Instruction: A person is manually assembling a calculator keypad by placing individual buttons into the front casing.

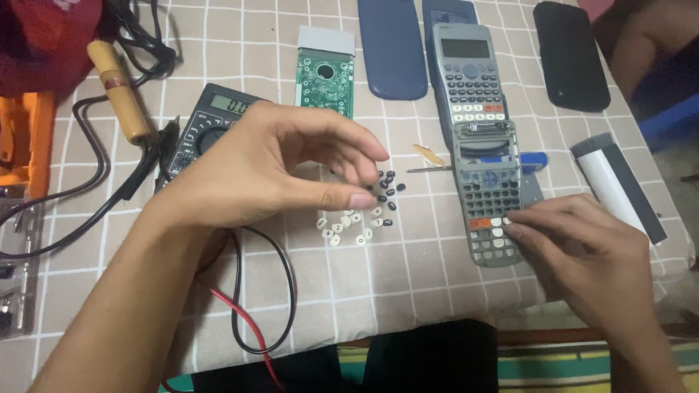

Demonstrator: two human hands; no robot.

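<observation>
From the head view, the left hand [291,164] is hovering over the loose keys [364,211] on the cloth [408,284], thumb and fingers closing in a pinch; whether a key is sitting between them I cannot tell. The right hand [590,255] is resting fingertips on the shell [489,193], pressing pale keys into its grid, holding nothing. The circuit board [325,76], multimeter [211,124] and a whole calculator [470,73] are lying behind. A sleeve brushing the pile could be scattering keys, and a tilted key could be jamming in its hole
</observation>
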